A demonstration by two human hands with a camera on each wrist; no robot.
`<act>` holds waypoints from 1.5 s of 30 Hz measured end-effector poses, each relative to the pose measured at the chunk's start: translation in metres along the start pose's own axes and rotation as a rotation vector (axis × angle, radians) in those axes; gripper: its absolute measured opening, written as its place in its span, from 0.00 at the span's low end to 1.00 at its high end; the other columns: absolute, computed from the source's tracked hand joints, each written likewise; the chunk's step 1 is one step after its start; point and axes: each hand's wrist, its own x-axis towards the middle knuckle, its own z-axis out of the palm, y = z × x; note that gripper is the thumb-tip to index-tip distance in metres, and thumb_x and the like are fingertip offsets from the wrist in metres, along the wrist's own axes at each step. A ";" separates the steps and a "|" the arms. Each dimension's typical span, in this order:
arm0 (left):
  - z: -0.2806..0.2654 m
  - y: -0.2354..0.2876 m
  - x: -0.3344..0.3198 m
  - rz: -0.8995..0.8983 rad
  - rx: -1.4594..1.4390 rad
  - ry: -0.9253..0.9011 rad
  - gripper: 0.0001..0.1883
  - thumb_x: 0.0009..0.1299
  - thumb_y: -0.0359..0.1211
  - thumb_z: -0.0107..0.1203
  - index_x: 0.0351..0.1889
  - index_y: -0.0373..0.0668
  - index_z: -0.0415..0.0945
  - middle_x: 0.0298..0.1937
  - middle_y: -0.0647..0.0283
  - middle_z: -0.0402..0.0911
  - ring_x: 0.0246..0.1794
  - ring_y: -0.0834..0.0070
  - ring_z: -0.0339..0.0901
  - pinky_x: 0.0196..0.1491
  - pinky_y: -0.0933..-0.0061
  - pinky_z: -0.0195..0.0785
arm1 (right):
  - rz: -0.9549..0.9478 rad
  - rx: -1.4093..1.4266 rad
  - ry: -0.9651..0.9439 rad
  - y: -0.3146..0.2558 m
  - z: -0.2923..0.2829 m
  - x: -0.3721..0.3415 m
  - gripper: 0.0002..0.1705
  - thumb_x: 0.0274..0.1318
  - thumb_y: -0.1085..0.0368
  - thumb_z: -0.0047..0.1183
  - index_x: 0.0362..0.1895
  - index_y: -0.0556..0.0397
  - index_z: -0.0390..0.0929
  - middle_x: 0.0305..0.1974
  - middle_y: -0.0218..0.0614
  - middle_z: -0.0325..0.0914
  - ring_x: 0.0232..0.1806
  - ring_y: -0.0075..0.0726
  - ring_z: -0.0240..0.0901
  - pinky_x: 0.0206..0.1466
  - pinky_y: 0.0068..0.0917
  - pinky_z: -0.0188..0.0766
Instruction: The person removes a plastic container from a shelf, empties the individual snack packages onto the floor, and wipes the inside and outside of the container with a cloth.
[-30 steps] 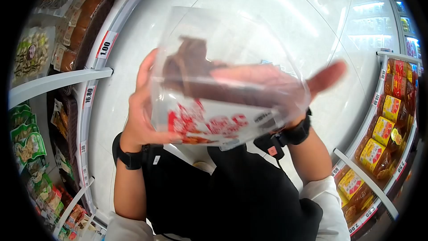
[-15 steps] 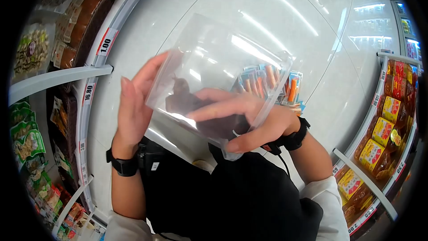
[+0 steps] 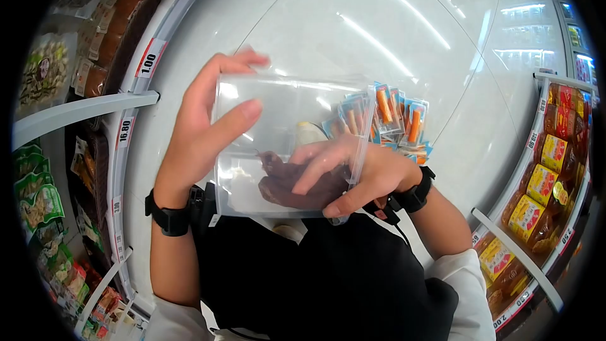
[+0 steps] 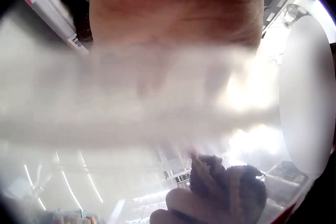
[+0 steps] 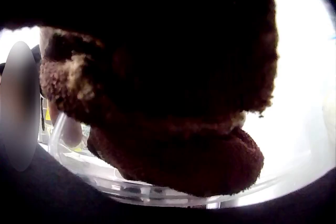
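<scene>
A clear plastic box (image 3: 252, 139), its rim toward the right, hangs in front of the person's body. The left hand (image 3: 202, 120) is at its left end, thumb laid across the near side and blurred fingertips reaching past the upper edge. From the right, the right hand (image 3: 353, 170) reaches in at the rim with its fingers curled on a bunched brown cloth (image 3: 278, 196); its thumb lies at the lower rim. The right wrist view shows the fuzzy cloth (image 5: 194, 166) close up. Through the plastic, the cloth (image 4: 239, 187) and fingers appear in the left wrist view.
Shelves with price tags (image 3: 150, 57) and bagged dried goods run along the left. Bottles with yellow labels (image 3: 541, 183) line a right-hand shelf. Several orange-and-blue packets (image 3: 391, 113) show beyond the right hand, against the pale tiled floor (image 3: 303, 6).
The box has turned, taking its red-lettered face out of view, then tilted level. The left hand has gone from gripping it to a looser hold. The right hand's cloth has moved lower.
</scene>
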 end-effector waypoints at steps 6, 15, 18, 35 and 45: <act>0.011 -0.022 -0.023 -0.202 -0.152 0.021 0.15 0.72 0.32 0.56 0.54 0.37 0.72 0.50 0.63 0.75 0.53 0.78 0.71 0.58 0.75 0.63 | 0.167 0.187 0.243 -0.003 0.010 -0.013 0.20 0.52 0.72 0.65 0.52 0.57 0.82 0.55 0.39 0.76 0.54 0.27 0.73 0.56 0.24 0.70; 0.030 -0.045 -0.042 -0.246 -0.124 0.046 0.18 0.71 0.33 0.57 0.56 0.36 0.71 0.52 0.60 0.76 0.57 0.73 0.71 0.62 0.72 0.62 | 0.359 0.200 0.498 0.000 0.014 -0.014 0.17 0.60 0.65 0.62 0.51 0.61 0.80 0.41 0.31 0.82 0.40 0.18 0.75 0.42 0.19 0.72; 0.030 -0.036 -0.039 -0.208 0.091 0.010 0.23 0.67 0.34 0.63 0.57 0.36 0.71 0.52 0.57 0.75 0.57 0.68 0.72 0.62 0.69 0.63 | 0.401 0.046 0.546 -0.001 0.019 -0.012 0.15 0.59 0.64 0.62 0.47 0.60 0.81 0.34 0.29 0.82 0.32 0.16 0.73 0.34 0.19 0.69; 0.063 -0.025 -0.041 -0.222 0.424 0.132 0.37 0.54 0.43 0.74 0.60 0.38 0.73 0.49 0.57 0.70 0.50 0.62 0.71 0.53 0.64 0.68 | 0.169 -0.246 0.964 -0.012 0.001 -0.053 0.08 0.66 0.62 0.55 0.40 0.53 0.82 0.31 0.28 0.78 0.32 0.23 0.74 0.33 0.24 0.68; 0.070 -0.016 -0.023 -0.143 0.395 0.077 0.30 0.53 0.41 0.74 0.51 0.36 0.75 0.42 0.53 0.80 0.41 0.54 0.81 0.45 0.63 0.74 | -0.061 -1.604 0.530 -0.024 0.023 -0.024 0.08 0.47 0.68 0.58 0.35 0.45 0.81 0.37 0.27 0.76 0.36 0.33 0.71 0.42 0.33 0.66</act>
